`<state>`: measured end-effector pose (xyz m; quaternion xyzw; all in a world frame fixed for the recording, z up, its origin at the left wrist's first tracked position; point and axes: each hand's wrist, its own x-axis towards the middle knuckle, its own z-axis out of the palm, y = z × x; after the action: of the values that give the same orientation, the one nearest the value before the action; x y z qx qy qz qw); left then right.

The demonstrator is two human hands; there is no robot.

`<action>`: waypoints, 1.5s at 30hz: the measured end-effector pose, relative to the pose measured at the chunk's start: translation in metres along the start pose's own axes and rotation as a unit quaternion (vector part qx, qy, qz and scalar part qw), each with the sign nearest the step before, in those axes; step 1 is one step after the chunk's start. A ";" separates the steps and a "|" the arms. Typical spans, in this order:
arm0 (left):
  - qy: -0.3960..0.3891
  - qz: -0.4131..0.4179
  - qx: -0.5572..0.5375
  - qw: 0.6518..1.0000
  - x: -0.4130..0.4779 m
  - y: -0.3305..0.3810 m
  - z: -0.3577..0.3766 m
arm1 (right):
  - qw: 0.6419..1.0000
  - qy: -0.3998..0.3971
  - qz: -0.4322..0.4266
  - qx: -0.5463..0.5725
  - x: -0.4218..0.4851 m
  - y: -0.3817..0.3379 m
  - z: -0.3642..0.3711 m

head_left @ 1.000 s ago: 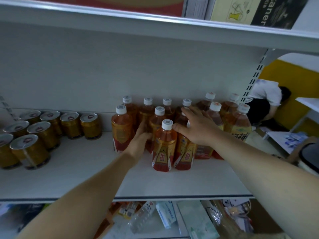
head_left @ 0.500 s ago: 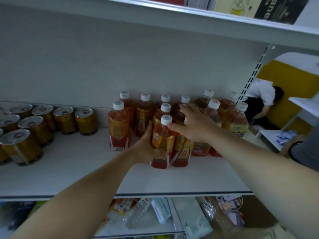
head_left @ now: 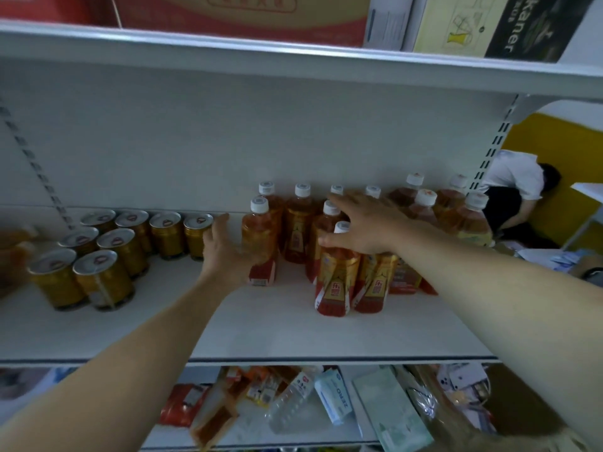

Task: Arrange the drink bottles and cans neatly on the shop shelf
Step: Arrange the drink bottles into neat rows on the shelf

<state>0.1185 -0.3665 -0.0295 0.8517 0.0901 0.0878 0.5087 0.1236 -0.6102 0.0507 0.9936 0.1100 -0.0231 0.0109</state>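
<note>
My left hand [head_left: 228,252] had slid off the front bottle [head_left: 336,272] to cup the leftmost bottle [head_left: 259,243]; my right hand [head_left: 362,223] (fingers spread) steadied the caps, tightening the row.

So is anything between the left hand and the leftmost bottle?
No. The left hand is already against the leftmost bottle, fingers around its left side. The cans stand just left of the hand, close to its back, but not in between.

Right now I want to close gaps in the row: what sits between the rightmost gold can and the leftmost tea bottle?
Only the left hand, open, against the leftmost tea bottle; the head view shows nothing else before the rightmost gold can.
</note>
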 end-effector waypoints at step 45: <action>-0.135 -0.031 -0.136 0.981 0.069 0.000 0.049 | 0.998 0.041 0.023 -0.028 0.002 -0.003 0.015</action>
<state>0.1969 -0.3911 -0.0486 0.7753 0.0339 -0.0322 0.6299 0.1242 -0.6073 0.0355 0.9952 0.0885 0.0214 0.0349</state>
